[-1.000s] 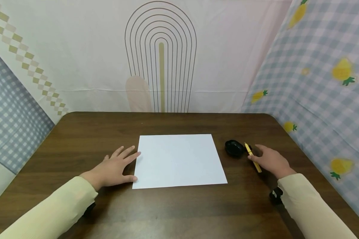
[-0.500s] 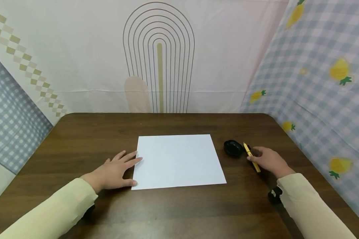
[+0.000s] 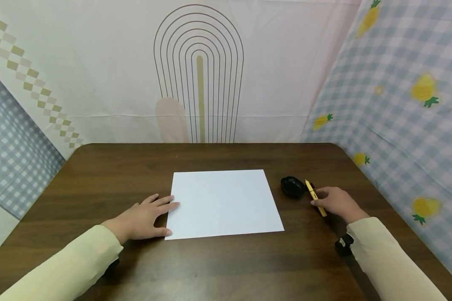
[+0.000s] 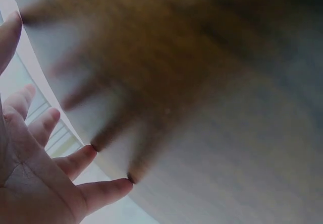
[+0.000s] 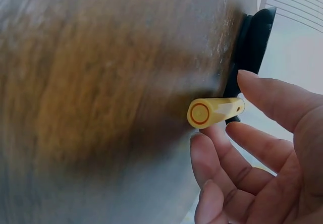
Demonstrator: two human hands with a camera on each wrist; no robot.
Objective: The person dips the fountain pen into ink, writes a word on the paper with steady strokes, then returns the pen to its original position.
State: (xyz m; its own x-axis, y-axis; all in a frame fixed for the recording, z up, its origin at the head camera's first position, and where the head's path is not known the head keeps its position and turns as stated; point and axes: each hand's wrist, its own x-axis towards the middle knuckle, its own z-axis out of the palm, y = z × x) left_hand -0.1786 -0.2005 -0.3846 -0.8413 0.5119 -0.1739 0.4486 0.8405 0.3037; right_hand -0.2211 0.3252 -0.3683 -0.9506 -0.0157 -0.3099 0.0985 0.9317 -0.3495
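Note:
A blank white sheet of paper (image 3: 226,202) lies on the brown table. At its left edge rests my left hand (image 3: 141,219), fingers spread, with thumb and fingertips on the paper's border; the left wrist view shows the same spread hand (image 4: 40,168). On the right, my right hand (image 3: 339,202) has thumb and fingers bent round a yellow pen (image 3: 316,198) lying on the table. In the right wrist view the pen's round end (image 5: 200,114) points at the camera, between the thumb and the fingers of the hand (image 5: 272,158).
A glossy black rounded object (image 3: 292,187) stands just left of the pen, beside the paper's right side. Something small and black shows along the pen's far side. A brown wooden table (image 3: 218,267) fills the foreground; patterned cloths (image 3: 391,125) hang behind and at the sides.
My left fingers have slid slightly nearer me along the paper's edge. The right fingers have drawn in closer to the pen, while pen, paper and black object keep their places.

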